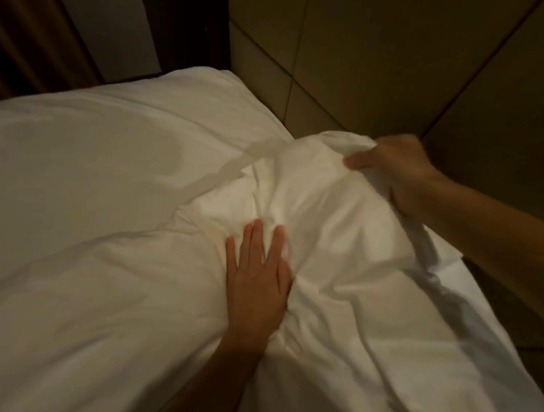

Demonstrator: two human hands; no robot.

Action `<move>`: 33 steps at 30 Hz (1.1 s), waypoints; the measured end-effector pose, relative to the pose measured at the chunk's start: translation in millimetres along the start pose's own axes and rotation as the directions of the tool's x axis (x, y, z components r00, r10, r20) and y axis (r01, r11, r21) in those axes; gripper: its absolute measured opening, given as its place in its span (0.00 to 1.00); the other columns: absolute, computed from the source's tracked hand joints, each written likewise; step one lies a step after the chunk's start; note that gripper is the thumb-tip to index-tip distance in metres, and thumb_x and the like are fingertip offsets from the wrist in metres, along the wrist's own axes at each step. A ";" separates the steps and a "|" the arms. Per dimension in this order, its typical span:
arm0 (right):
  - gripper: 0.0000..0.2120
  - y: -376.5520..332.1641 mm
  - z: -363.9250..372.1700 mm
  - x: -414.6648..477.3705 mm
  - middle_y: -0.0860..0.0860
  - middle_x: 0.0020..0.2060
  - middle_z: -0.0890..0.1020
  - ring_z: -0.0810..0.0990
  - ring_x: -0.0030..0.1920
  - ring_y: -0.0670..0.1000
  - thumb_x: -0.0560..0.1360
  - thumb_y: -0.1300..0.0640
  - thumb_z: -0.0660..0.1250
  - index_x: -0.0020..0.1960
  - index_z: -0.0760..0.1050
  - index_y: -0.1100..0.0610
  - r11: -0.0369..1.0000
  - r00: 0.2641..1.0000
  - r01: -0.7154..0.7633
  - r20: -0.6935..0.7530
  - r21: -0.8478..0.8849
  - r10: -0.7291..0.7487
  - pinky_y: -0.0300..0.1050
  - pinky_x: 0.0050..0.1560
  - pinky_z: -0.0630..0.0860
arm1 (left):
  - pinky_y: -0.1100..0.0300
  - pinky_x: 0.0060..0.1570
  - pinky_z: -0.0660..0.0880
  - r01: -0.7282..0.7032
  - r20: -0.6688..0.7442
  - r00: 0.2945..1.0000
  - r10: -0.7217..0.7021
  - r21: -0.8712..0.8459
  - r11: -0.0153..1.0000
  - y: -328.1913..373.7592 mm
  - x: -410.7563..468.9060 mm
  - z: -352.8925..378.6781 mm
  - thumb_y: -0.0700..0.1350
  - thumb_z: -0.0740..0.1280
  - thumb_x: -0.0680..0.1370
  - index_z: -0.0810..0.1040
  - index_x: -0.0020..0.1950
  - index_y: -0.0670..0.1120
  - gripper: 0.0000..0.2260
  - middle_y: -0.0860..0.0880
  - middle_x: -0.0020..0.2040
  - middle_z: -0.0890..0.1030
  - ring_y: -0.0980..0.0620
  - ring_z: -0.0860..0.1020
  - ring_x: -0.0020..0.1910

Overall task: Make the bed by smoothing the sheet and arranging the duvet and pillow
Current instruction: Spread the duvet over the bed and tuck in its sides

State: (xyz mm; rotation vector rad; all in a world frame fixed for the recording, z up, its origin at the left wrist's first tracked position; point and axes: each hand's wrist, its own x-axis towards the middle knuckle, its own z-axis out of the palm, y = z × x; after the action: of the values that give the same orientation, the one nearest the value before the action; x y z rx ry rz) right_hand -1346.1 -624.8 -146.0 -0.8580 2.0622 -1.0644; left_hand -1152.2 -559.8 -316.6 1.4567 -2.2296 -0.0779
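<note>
A white duvet (339,270) lies bunched and creased over the near right part of the bed. My left hand (257,273) presses flat on it with straight fingers, just below a knot of folds. My right hand (398,176) grips the duvet's raised far corner near the padded headboard, fingers curled round the cloth. Beyond the duvet the white sheet (96,169) lies mostly smooth across the left of the bed. I cannot tell whether a pillow is in view.
A padded beige headboard (377,64) runs behind and to the right of the bed. A dark wooden panel (184,27) and ribbed dark surface (20,43) stand past the bed's far edge. The mattress edge (446,292) shows at the right under the duvet.
</note>
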 end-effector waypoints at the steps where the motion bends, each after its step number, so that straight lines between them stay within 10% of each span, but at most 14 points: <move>1: 0.06 10.1 -8.3 -0.1 0.53 0.40 0.80 0.78 0.38 0.51 0.69 0.61 0.75 0.41 0.77 0.58 0.999 0.997 0.016 -0.074 0.032 -0.014 0.43 0.39 0.76 | 0.40 0.73 0.55 -0.002 -0.014 1.000 0.002 -0.014 1.000 0.9 2.5 -1.6 0.46 0.54 0.80 0.68 0.74 0.47 0.22 0.39 0.74 0.66 0.43 0.63 0.75; 6: 0.20 69.4 -44.0 12.5 0.64 0.47 0.80 0.77 0.50 0.63 0.80 0.49 0.62 0.44 0.77 0.67 0.918 0.957 -0.205 -0.267 -0.340 0.115 0.56 0.53 0.72 | 0.38 0.72 0.55 -0.051 0.044 0.998 0.050 0.038 0.998 3.0 2.9 -7.5 0.46 0.55 0.78 0.68 0.74 0.49 0.24 0.40 0.75 0.65 0.43 0.63 0.75; 13: 0.21 14.3 -9.9 23.4 0.57 0.50 0.81 0.79 0.50 0.57 0.76 0.41 0.66 0.53 0.78 0.60 0.967 0.996 0.086 -0.015 -0.241 -0.092 0.49 0.47 0.75 | 0.35 0.72 0.50 0.013 0.047 0.999 -0.016 0.065 0.998 10.0 51.3 -13.4 0.52 0.48 0.80 0.61 0.77 0.52 0.24 0.42 0.76 0.63 0.44 0.60 0.76; 18: 0.15 29.9 -1.8 42.8 0.63 0.57 0.77 0.76 0.57 0.65 0.81 0.50 0.59 0.59 0.73 0.61 0.282 0.924 0.163 0.046 -0.946 -0.380 0.53 0.52 0.71 | 0.34 0.72 0.50 -0.103 0.096 0.991 0.094 0.090 0.991 25.4 68.2 -9.6 0.54 0.45 0.81 0.60 0.77 0.53 0.25 0.42 0.77 0.61 0.43 0.59 0.76; 21: 0.17 28.8 20.5 49.4 0.63 0.63 0.70 0.70 0.62 0.64 0.80 0.55 0.57 0.66 0.68 0.61 0.198 0.868 0.276 0.156 -0.940 -0.472 0.56 0.59 0.66 | 0.33 0.72 0.49 -0.103 0.161 0.984 0.082 0.127 0.987 15.7 71.2 -5.6 0.55 0.42 0.80 0.59 0.78 0.54 0.27 0.42 0.77 0.62 0.42 0.59 0.76; 25: 0.24 11.0 63.5 37.7 0.61 0.69 0.71 0.67 0.69 0.61 0.79 0.53 0.51 0.72 0.68 0.58 0.163 0.546 0.671 0.333 -0.724 -0.769 0.58 0.70 0.59 | 0.31 0.70 0.51 0.048 -0.007 0.999 -0.048 0.087 0.995 0.2 94.7 -0.9 0.52 0.47 0.82 0.68 0.74 0.51 0.23 0.41 0.73 0.69 0.40 0.64 0.74; 29: 0.27 92.5 89.9 54.1 0.51 0.78 0.54 0.49 0.78 0.54 0.81 0.42 0.38 0.79 0.49 0.46 0.116 0.805 0.518 0.437 -0.848 -0.402 0.60 0.75 0.43 | 0.30 0.70 0.47 -0.008 0.158 0.987 -0.025 0.204 0.979 -8.5 79.2 27.7 0.58 0.30 0.80 0.58 0.78 0.54 0.31 0.41 0.78 0.58 0.39 0.56 0.77; 33: 0.30 126.6 103.8 72.3 0.51 0.78 0.54 0.51 0.78 0.55 0.79 0.41 0.36 0.79 0.50 0.47 0.211 0.833 0.437 0.306 -0.874 -0.461 0.62 0.75 0.46 | 0.29 0.69 0.47 -0.009 0.150 0.988 -0.019 0.184 0.983 -16.8 78.7 50.2 0.59 0.39 0.81 0.54 0.79 0.56 0.27 0.41 0.79 0.54 0.38 0.53 0.77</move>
State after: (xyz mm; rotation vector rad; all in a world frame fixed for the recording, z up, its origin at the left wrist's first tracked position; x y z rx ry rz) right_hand -1337.8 -668.0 -319.5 -2.1494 2.4349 0.0826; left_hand -1184.1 -646.4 -338.2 1.6018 -2.4098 0.0179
